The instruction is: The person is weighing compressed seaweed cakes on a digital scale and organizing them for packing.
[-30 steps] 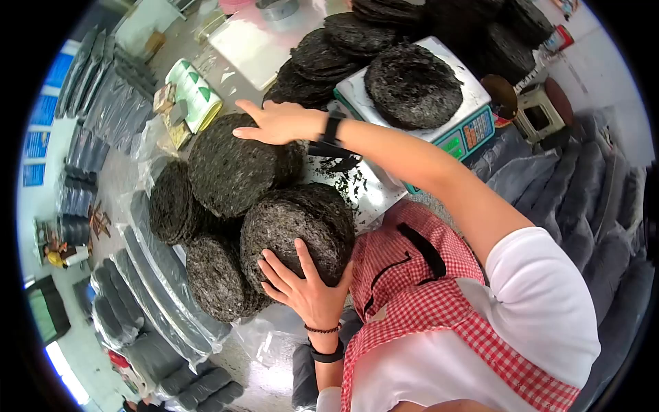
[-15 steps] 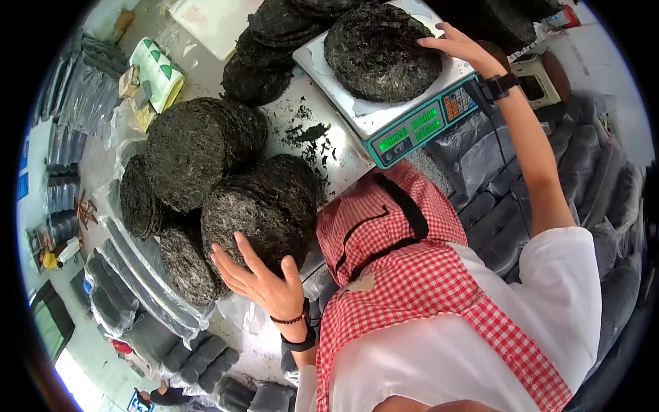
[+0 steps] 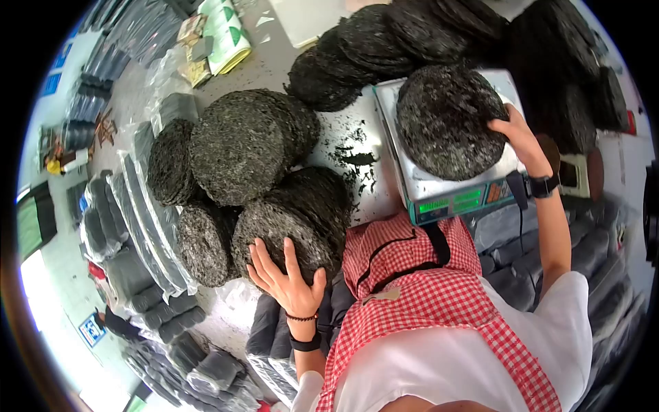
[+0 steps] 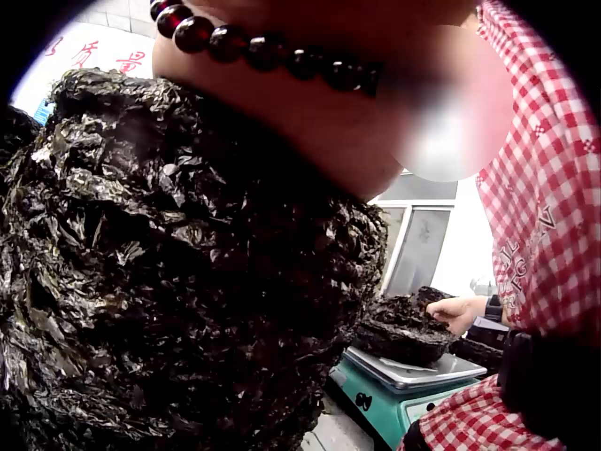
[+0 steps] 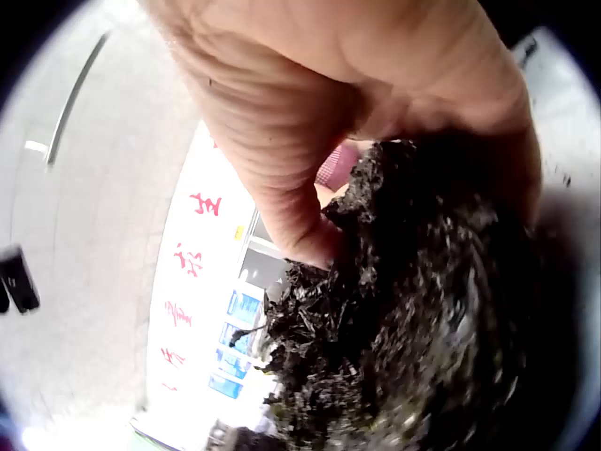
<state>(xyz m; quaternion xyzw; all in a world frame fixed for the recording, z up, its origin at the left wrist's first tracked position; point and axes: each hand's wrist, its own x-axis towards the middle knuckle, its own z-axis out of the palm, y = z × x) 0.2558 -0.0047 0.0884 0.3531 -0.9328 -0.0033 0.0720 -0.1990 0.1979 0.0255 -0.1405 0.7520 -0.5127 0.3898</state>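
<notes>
A round dark dried disc stack (image 3: pixel 449 123) is on the metal pan of a teal scale (image 3: pixel 446 206) with a lit green display. My right hand (image 3: pixel 525 144) grips its right edge, thumb on top; the right wrist view shows thumb and fingers pinching the flaky edge (image 5: pixel 319 348). My left hand (image 3: pixel 292 285) rests with spread, straight fingers on the face of another stack of discs (image 3: pixel 295 226), left of the scale. In the left wrist view that stack (image 4: pixel 169 263) fills the near side, and the left fingers are hidden.
More round stacks (image 3: pixel 237 147) lean together at the left. Overlapping discs (image 3: pixel 384 41) lie behind the scale. Dark crumbs (image 3: pixel 358 159) are scattered on the metal surface between. Plastic-wrapped dark bundles (image 3: pixel 144 220) lie at the left, others below the scale. A green-white packet (image 3: pixel 223 38) is at the back.
My right hand has moved from the left stacks across to the scale and now grips the disc stack there. My left hand lifted slightly, then came back onto its stack. The head view has shifted.
</notes>
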